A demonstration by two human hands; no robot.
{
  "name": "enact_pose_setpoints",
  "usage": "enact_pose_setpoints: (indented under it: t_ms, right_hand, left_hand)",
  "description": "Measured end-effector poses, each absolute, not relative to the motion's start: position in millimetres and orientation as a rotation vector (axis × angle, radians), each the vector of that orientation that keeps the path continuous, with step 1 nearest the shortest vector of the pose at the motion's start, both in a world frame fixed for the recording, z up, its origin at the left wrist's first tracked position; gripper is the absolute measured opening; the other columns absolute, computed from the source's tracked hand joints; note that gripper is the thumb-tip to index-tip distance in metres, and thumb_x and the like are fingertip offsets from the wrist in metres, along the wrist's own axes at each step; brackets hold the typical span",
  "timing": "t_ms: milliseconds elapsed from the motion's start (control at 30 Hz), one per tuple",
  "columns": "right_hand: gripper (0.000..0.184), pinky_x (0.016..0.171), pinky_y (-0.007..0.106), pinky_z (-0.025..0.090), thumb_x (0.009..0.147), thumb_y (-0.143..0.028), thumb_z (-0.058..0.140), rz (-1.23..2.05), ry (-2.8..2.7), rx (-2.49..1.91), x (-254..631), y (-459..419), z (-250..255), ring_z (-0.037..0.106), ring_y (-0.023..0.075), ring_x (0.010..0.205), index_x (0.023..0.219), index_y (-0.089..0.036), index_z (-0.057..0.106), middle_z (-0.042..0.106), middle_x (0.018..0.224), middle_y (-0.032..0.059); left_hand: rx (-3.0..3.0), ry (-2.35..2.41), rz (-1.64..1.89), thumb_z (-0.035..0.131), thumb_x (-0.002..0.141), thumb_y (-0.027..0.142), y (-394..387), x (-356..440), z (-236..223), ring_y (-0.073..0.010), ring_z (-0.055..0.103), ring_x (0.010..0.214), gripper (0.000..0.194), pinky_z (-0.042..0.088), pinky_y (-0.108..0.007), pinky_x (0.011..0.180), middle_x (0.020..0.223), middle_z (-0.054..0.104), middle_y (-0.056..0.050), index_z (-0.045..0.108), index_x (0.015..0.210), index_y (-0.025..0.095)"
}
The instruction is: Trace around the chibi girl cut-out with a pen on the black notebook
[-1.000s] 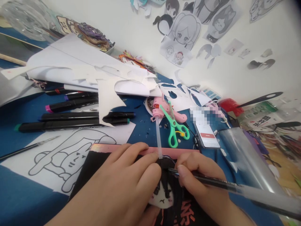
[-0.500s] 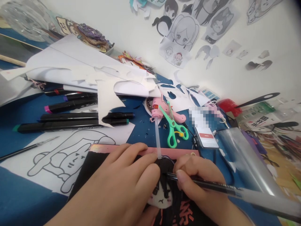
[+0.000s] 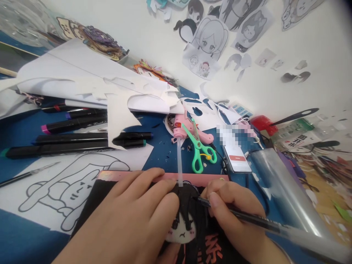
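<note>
A paper cutout of a cartoon head (image 3: 183,229) with black hair and a small frown lies on a black book or box (image 3: 213,249) with pink lettering. My left hand (image 3: 137,216) rests over its left side, fingers bent along the edge and thumb near the chin, holding it in place. Part of the face is hidden beneath that hand. In my right hand (image 3: 233,205) a black-and-clear pen (image 3: 255,218) is pinched, its tip on the black hair right of the middle.
Beyond the book lie green-handled scissors (image 3: 202,150) and a pink glue gun (image 3: 187,126) with a translucent glue stick (image 3: 179,161). Black markers (image 3: 74,148), white paper scraps (image 3: 118,106) and a line drawing (image 3: 71,187) spread leftward. A phone (image 3: 236,154) and a clear roll (image 3: 288,190) are rightward.
The pen tip has moved slightly up along the hair, and more of the face shows beside my left hand. The whole view has shifted a little, so things sit further left.
</note>
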State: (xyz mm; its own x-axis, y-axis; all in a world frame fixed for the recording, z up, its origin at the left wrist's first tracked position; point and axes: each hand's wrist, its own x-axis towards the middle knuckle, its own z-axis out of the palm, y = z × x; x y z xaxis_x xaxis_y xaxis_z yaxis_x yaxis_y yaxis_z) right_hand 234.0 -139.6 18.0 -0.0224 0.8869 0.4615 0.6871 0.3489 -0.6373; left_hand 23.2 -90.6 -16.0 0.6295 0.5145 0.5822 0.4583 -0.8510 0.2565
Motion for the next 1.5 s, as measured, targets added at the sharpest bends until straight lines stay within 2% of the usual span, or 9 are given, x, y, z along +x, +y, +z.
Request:
enact_pose_setpoints:
  t_ms: [200, 733, 1033, 1267, 1333, 1400, 1433, 1500]
  right_hand:
    - [0.030, 0.047, 0.017, 0.049, 0.088, -0.007, 0.052, 0.180, -1.802, -1.456, 234, -138, 18, 0.064, 0.0101, 0.046, 0.065, -0.022, 0.040, 0.062, 0.055, -0.0073]
    - [0.030, 0.047, 0.017, 0.048, 0.088, -0.007, 0.052, 0.220, -1.812, -1.423, 234, -139, 18, 0.063, 0.0104, 0.046, 0.067, -0.023, 0.038, 0.057, 0.053, -0.0087]
    - [0.033, 0.046, 0.018, 0.047, 0.089, -0.008, 0.051, 0.273, -1.802, -1.445, 234, -137, 18, 0.061, 0.0111, 0.046, 0.064, -0.023, 0.035, 0.055, 0.051, -0.0066]
    - [0.035, 0.045, 0.021, 0.047, 0.088, -0.007, 0.052, 0.275, -1.806, -1.455, 234, -139, 17, 0.060, 0.0121, 0.045, 0.063, -0.025, 0.034, 0.055, 0.051, -0.0050]
    - [0.035, 0.045, 0.021, 0.047, 0.088, -0.006, 0.052, 0.282, -1.813, -1.444, 235, -139, 17, 0.060, 0.0125, 0.046, 0.064, -0.025, 0.033, 0.055, 0.052, -0.0053]
    - [0.036, 0.046, 0.020, 0.048, 0.087, -0.005, 0.052, 0.299, -1.844, -1.399, 235, -139, 17, 0.060, 0.0121, 0.046, 0.065, -0.025, 0.031, 0.053, 0.052, -0.0061]
    - [0.036, 0.045, 0.020, 0.048, 0.086, -0.005, 0.052, 0.307, -1.855, -1.372, 235, -139, 18, 0.059, 0.0118, 0.046, 0.066, -0.025, 0.031, 0.052, 0.052, -0.0066]
    - [0.035, 0.046, 0.020, 0.048, 0.085, -0.004, 0.052, 0.320, -1.878, -1.328, 235, -139, 19, 0.058, 0.0115, 0.046, 0.067, -0.025, 0.031, 0.052, 0.053, -0.0070]
  left_hand:
    - [2.756, 0.779, 1.017, 0.043, 0.091, 0.021, -88, 24, -18, -0.0293, 0.061, 0.111, 0.015, 0.043, -0.047, 0.102, 0.107, 0.077, 0.000, 0.055, 0.097, 0.028]
    - [2.709, 0.780, 1.025, 0.045, 0.095, 0.025, -89, 23, -22, -0.0276, 0.062, 0.112, 0.014, 0.043, -0.044, 0.105, 0.113, 0.078, 0.001, 0.058, 0.098, 0.029]
    - [2.647, 0.786, 1.061, 0.049, 0.100, 0.034, -90, 23, -20, -0.0254, 0.064, 0.113, 0.012, 0.043, -0.040, 0.111, 0.111, 0.079, 0.003, 0.060, 0.098, 0.029]
    - [2.688, 0.820, 1.019, 0.044, 0.094, 0.021, -90, 25, -17, -0.0273, 0.066, 0.114, 0.020, 0.047, -0.044, 0.108, 0.113, 0.080, 0.000, 0.063, 0.094, 0.027]
    - [2.658, 0.810, 1.010, 0.048, 0.094, 0.024, -92, 23, -15, -0.0271, 0.067, 0.114, 0.017, 0.047, -0.044, 0.109, 0.113, 0.081, 0.001, 0.064, 0.093, 0.027]
    - [2.607, 0.835, 0.967, 0.060, 0.092, 0.031, -93, 22, -11, -0.0272, 0.068, 0.115, 0.008, 0.048, -0.043, 0.111, 0.115, 0.081, 0.002, 0.067, 0.093, 0.028]
    - [2.584, 0.855, 0.934, 0.069, 0.089, 0.036, -93, 21, -9, -0.0277, 0.069, 0.115, 0.009, 0.049, -0.042, 0.112, 0.116, 0.082, 0.003, 0.068, 0.093, 0.028]
    - [2.555, 0.897, 0.869, 0.086, 0.077, 0.043, -93, 22, -4, -0.0294, 0.070, 0.115, 0.026, 0.051, -0.043, 0.112, 0.115, 0.082, 0.004, 0.070, 0.091, 0.029]
